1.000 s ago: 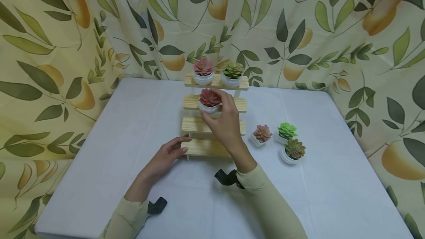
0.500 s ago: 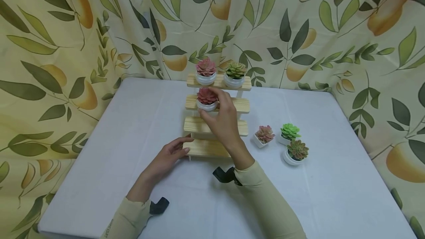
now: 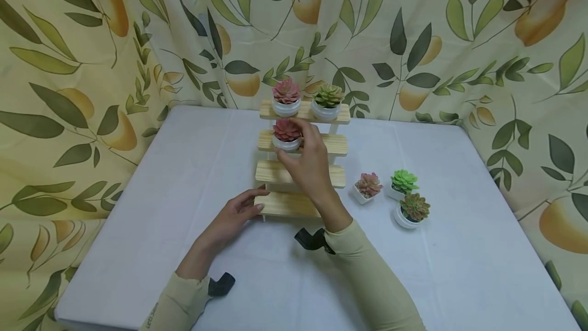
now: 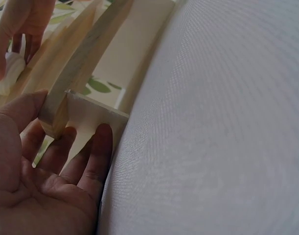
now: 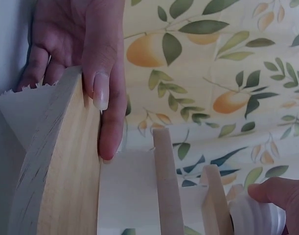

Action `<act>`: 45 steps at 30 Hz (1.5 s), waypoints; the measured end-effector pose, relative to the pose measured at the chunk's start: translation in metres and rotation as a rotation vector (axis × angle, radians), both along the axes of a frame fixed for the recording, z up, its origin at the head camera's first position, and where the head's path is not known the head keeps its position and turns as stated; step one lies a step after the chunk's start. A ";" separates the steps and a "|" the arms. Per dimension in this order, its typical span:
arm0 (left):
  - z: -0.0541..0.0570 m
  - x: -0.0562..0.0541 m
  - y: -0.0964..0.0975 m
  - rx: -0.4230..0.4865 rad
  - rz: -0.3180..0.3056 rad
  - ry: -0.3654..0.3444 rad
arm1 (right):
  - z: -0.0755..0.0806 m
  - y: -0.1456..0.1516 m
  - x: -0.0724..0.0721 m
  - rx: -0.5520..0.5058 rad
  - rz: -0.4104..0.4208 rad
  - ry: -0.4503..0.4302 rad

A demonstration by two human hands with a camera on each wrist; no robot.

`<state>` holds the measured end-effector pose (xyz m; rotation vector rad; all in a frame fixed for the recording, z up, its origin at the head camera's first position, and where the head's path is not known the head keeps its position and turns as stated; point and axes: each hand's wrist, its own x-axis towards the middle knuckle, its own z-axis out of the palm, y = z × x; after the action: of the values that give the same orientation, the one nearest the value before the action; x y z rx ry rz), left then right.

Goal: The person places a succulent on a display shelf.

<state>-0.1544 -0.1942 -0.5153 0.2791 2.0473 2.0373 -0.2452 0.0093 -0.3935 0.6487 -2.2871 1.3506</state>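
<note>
A tiered display stand [image 3: 287,205] with pale wooden shelves and clear side supports stands on the table. In the head view my right hand [image 3: 312,165] holds a white pot with a dark red artificial succulent [image 3: 287,130] between thumb and fingers, at the left part of the second shelf from the top. The ribbed pot [image 5: 257,215] shows in the right wrist view; whether its base touches the shelf is hard to tell. My left hand [image 3: 233,214] grips the left end of the lowest shelf, thumb on the board and fingers [image 4: 101,147] against the side support.
On the top shelf sit a pink succulent [image 3: 286,97] and a green succulent [image 3: 328,101]. Right of the stand are a dusty-pink succulent [image 3: 367,186], a bright green one [image 3: 404,181] and a brownish-green one [image 3: 413,210]. A patterned curtain [image 3: 390,29] hangs behind the white-covered table [image 3: 468,249].
The red succulent in my right hand has shifted slightly left along the second shelf. My left hand keeps its grip on the stand. The head view has moved a little.
</note>
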 end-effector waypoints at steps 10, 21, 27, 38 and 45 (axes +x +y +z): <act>-0.001 -0.001 0.001 0.009 -0.001 0.006 | 0.002 0.002 0.000 0.026 0.003 -0.045; 0.001 -0.001 0.000 -0.009 0.012 -0.004 | 0.006 0.021 0.021 0.036 -0.048 0.009; 0.002 0.001 -0.001 -0.008 0.015 -0.006 | 0.006 0.043 0.035 -0.018 -0.096 0.086; 0.005 0.001 -0.001 -0.020 0.022 0.003 | -0.023 0.107 0.053 0.008 -0.243 0.063; 0.002 -0.001 0.001 -0.011 0.016 0.003 | -0.049 0.140 0.067 0.017 -0.325 0.031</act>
<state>-0.1550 -0.1936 -0.5135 0.2652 2.0686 2.0358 -0.1785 0.1489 -0.4422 0.2823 -2.2607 1.1585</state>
